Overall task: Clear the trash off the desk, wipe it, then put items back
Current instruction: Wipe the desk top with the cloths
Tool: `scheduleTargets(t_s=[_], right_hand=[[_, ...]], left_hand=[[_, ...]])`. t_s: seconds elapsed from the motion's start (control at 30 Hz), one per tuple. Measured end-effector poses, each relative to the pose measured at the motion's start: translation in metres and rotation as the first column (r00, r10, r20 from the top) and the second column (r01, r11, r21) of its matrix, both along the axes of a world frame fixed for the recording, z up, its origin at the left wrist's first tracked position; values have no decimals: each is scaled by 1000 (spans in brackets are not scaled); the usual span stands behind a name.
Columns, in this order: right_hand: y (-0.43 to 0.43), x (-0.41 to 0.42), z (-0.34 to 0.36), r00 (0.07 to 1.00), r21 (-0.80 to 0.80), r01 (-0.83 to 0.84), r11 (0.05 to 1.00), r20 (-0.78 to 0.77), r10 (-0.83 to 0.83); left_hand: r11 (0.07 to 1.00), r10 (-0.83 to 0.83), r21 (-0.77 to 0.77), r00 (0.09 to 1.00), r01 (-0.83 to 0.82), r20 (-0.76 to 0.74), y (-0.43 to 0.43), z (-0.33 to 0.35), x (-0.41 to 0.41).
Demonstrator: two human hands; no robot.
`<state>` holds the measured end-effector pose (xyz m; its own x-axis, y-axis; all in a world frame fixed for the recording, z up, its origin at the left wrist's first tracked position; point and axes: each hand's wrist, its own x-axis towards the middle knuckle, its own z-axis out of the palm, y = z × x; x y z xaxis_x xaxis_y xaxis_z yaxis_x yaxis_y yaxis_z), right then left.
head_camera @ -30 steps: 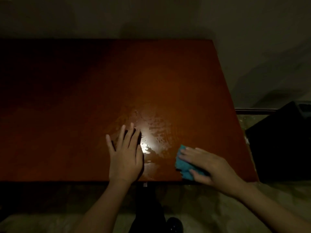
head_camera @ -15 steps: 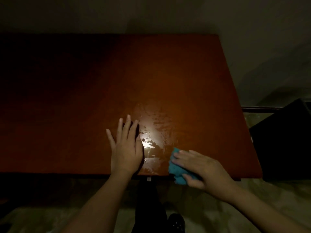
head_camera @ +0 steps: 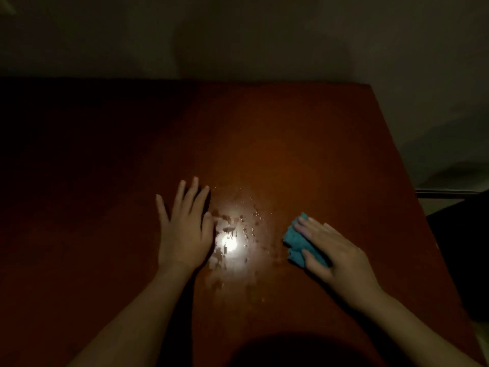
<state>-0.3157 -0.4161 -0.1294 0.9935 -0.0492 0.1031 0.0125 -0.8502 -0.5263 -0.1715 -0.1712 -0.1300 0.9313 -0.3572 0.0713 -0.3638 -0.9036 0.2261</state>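
A reddish-brown wooden desk point(head_camera: 291, 133) fills the view under dim light. My left hand point(head_camera: 185, 231) rests flat on it with fingers straight and spread. A wet, shiny patch point(head_camera: 232, 239) with streaks and droplets glints between my hands. My right hand point(head_camera: 336, 255) presses a folded teal cloth point(head_camera: 295, 241) onto the desk, fingers straight on top, thumb along the cloth's near edge. Most of the cloth is hidden under the palm.
A plain wall point(head_camera: 238, 35) rises behind the desk's far edge. A dark bulky object point(head_camera: 460, 247) stands off the right edge of the desk. The left part of the desk lies in deep shadow.
My right hand and the cloth have slid from the desk's near edge further onto the surface. The camera has moved forward over the desk. My left hand stays flat in place.
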Motion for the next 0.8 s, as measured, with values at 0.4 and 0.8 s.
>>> scheduleTargets(t_s=[0.4,0.8], right_hand=[[-1,214,-4,981,-115,191,975,48,-187],[-8,147,9,992,-43,-126,991,24,127]], left_hand=[[999,-30,-12,999,30,-46,-16,-3,99],[992,-116,-47,993,115,-11,-23,3,119]])
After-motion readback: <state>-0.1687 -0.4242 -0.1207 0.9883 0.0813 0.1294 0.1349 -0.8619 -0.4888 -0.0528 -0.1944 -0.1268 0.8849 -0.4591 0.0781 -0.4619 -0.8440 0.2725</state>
